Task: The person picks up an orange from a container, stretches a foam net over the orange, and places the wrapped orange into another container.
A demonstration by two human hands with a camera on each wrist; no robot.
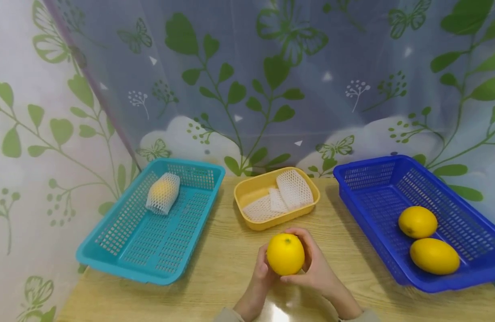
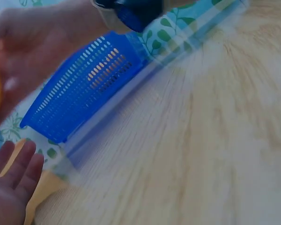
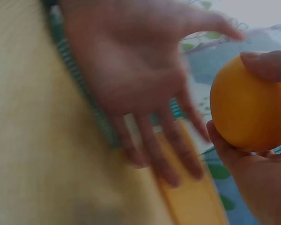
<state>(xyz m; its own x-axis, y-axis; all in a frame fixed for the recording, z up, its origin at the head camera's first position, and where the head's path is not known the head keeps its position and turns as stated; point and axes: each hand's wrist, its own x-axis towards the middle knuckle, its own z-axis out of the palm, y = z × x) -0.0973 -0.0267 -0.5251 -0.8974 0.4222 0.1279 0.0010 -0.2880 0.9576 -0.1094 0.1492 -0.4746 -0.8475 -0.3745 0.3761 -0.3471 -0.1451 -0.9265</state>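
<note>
A yellow lemon (image 1: pixel 285 254) is held above the front of the table, its stem end facing up in the head view. My right hand (image 1: pixel 321 270) grips it with thumb and curled fingers; in the right wrist view the same lemon (image 3: pixel 250 103) sits between thumb and fingers. Close by on the left is my left hand (image 1: pixel 258 281), its palm towards the fruit. Both wrist views show the left hand (image 3: pixel 140 84) with fingers extended and apart from the lemon. White foam net sleeves (image 1: pixel 294 188) lie in a small yellow basket (image 1: pixel 247 190) just beyond the hands.
At left a teal basket (image 1: pixel 128 275) contains a yellow fruit in a foam net (image 1: pixel 164 194). The blue basket (image 1: pixel 364 228) at right holds two lemons (image 1: pixel 434 256). A leaf-patterned curtain (image 1: pixel 239 67) hangs behind the wooden table (image 1: pixel 219 268).
</note>
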